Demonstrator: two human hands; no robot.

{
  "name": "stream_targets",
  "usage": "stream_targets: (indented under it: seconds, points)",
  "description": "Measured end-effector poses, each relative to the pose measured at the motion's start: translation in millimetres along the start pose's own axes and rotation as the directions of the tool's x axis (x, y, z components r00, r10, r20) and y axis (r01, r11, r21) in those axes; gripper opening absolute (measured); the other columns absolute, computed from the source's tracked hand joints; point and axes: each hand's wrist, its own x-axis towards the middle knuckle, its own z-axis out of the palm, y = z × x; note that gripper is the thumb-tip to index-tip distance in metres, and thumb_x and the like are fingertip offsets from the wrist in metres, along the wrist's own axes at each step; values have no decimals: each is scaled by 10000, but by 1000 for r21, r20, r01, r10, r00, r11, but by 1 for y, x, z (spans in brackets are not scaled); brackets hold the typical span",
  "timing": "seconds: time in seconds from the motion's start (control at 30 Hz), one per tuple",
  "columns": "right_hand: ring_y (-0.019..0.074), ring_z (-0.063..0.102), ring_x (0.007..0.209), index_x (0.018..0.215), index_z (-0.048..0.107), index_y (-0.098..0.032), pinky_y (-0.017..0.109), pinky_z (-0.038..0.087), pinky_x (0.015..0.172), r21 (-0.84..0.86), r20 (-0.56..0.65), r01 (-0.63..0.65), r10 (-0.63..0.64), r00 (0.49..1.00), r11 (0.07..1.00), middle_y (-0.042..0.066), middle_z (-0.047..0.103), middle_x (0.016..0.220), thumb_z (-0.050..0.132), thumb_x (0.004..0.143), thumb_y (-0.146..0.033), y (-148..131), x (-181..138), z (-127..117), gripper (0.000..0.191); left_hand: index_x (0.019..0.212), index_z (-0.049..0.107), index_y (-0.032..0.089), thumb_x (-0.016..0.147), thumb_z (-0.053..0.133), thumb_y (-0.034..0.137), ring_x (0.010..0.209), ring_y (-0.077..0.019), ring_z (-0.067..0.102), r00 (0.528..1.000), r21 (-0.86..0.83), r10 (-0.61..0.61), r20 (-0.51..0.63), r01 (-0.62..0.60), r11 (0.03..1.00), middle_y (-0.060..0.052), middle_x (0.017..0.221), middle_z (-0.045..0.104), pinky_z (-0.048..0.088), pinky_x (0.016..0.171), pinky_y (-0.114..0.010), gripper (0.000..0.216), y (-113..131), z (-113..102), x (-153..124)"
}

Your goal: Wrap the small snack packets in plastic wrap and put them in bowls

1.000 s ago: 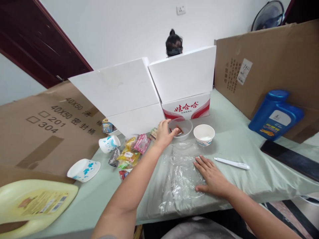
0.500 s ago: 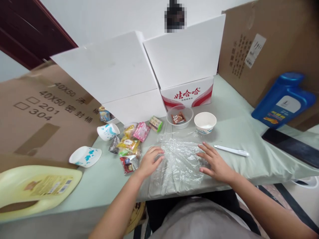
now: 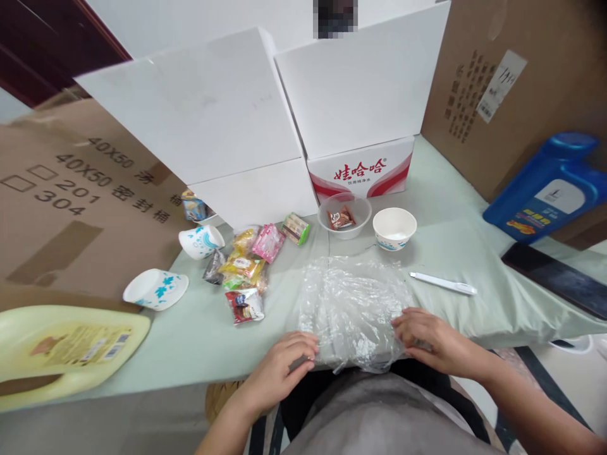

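A crinkled sheet of clear plastic [image 3: 353,303] lies on the green cloth at the table's near edge, its front part hanging slightly over. My left hand [image 3: 287,370] is at its near left corner, fingers and thumb curled in on the plastic's edge. On the opposite side, my right hand [image 3: 434,341] has its fingers bent over the near right edge. Beyond the sheet are a translucent bowl [image 3: 345,230] holding a brown wrapped snack [image 3: 341,218], and a white paper bowl [image 3: 394,229]. A white utility knife [image 3: 443,283] lies to the right.
Several packaged snacks [image 3: 241,265] lie left of the plastic. Two paper bowls [image 3: 156,289] rest tipped near a yellow jug [image 3: 71,354]. White boxes [image 3: 199,114] and cartons [image 3: 512,95] stand behind. A blue bottle [image 3: 540,196] and a phone [image 3: 559,278] are at right.
Both hands have drawn back toward my body and their fingers have closed in at the plastic's edges. The plastic has shifted, its near edge now over the table's edge.
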Motion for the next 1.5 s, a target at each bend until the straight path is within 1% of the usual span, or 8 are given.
stream_targets:
  seconds: [0.27, 0.4, 0.57, 0.77, 1.0, 1.17, 1.33, 1.5]
  points:
    - [153, 633, 628, 892, 558, -222, 274, 503, 588, 233, -314, -275, 340, 887, 933, -2, 644, 706, 483, 918, -369, 14, 29, 1, 168, 873, 584, 204, 888, 493, 298, 645, -146, 624, 947, -181, -268, -179, 236, 955, 23, 663, 650, 484, 642, -252, 132, -5, -25, 55]
    - [192, 650, 668, 972, 575, -218, 317, 507, 631, 19, -517, -412, 362, 776, 911, 24, 679, 761, 463, 891, -349, 34, 51, 6, 191, 918, 572, 204, 864, 507, 270, 579, -142, 600, 902, -48, -327, -283, 328, 944, 41, 624, 606, 455, 600, -248, 107, -26, -20, 92]
    - [245, 679, 826, 1079, 598, -193, 337, 505, 665, -242, -590, -507, 289, 754, 828, 94, 711, 941, 433, 896, -272, 52, 66, 11, 259, 1014, 581, 209, 825, 589, 232, 662, -183, 624, 864, 144, -359, -353, 430, 892, 20, 676, 618, 449, 647, -273, 190, -37, -15, 115]
    - [242, 676, 806, 1118, 591, -182, 320, 485, 610, -384, -567, -561, 293, 770, 733, 116, 689, 1032, 416, 920, -245, 54, 72, 19, 272, 1152, 590, 126, 885, 545, 284, 1051, -322, 572, 743, 383, -84, -664, 435, 815, -171, 1091, 619, 438, 890, -452, 313, -7, -3, 111]
    - [261, 654, 817, 1153, 593, -152, 355, 496, 622, -421, -572, -595, 308, 760, 685, 142, 650, 1078, 392, 934, -229, 49, 67, 13, 307, 1385, 479, 245, 919, 527, 468, 1373, -348, 352, 982, 521, 147, -122, -63, 851, -109, 1465, 455, 284, 1103, -574, 518, 10, 52, 105]
    - [329, 575, 1029, 1149, 629, -135, 472, 476, 856, -479, -695, -585, 125, 708, 654, 183, 617, 1116, 433, 909, -205, 47, 54, -6, 318, 1501, 290, 289, 913, 479, 577, 1474, -359, 131, 999, 515, 47, 5, -43, 856, -92, 1596, 231, 134, 1142, -645, 682, -5, 62, 105]
    - [340, 353, 1365, 1388, 478, -144, 537, 283, 1100, -667, -386, -262, -23, 922, 697, 160, 470, 1444, 453, 939, -486, 48, 57, 18, 566, 1509, 260, 313, 916, 484, 563, 1479, -348, 118, 999, 515, 43, -1, -37, 856, -74, 1606, 203, 121, 1151, -638, 682, -7, 64, 105]
    - [353, 237, 1436, 1468, 380, -154, 584, 224, 1123, -650, -249, -247, 106, 963, 719, 160, 346, 1535, 438, 912, -606, 55, 59, 34, 719, 1490, 311, 279, 835, 619, 561, 1473, -377, 119, 991, 507, 121, -65, -72, 859, -125, 1599, 200, 162, 1137, -649, 776, -5, 60, 103]
